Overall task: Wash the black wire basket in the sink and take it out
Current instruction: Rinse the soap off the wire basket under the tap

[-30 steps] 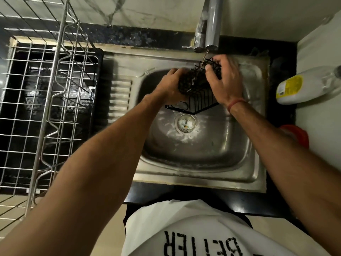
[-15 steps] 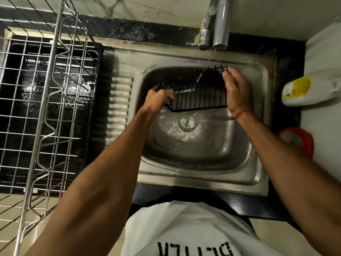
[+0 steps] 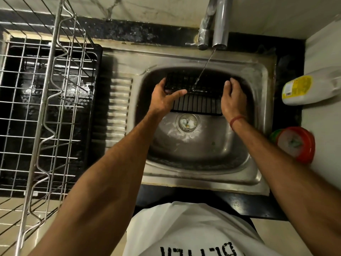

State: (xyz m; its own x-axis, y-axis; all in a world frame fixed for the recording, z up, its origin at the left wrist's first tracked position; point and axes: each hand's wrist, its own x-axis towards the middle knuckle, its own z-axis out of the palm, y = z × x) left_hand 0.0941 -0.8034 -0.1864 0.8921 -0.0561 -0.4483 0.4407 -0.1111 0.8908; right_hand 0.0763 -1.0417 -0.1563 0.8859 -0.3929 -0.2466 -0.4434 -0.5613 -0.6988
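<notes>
Over the far half of the steel sink [image 3: 258, 174], the left hand [image 3: 164, 100] grips the left end of the black wire basket [image 3: 197, 93] — thumb stretched along its front rim, fingers curled over the top — while the right hand [image 3: 233, 99] holds the right end with fingers wrapped round the side. A thin stream from the tap [image 3: 219, 23] strikes the basket's middle, above the drain [image 3: 187, 122] — a wire dish rack [image 3: 44, 100] stands to the left, a yellow-labelled bottle [image 3: 306, 89] and a red tub [image 3: 295, 145] to the right.

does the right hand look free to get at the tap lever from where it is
Probably not right away: the right hand grips the right end of the black wire basket under the water stream. The path up to the tap lever looks unobstructed, but it would have to let go first.
</notes>
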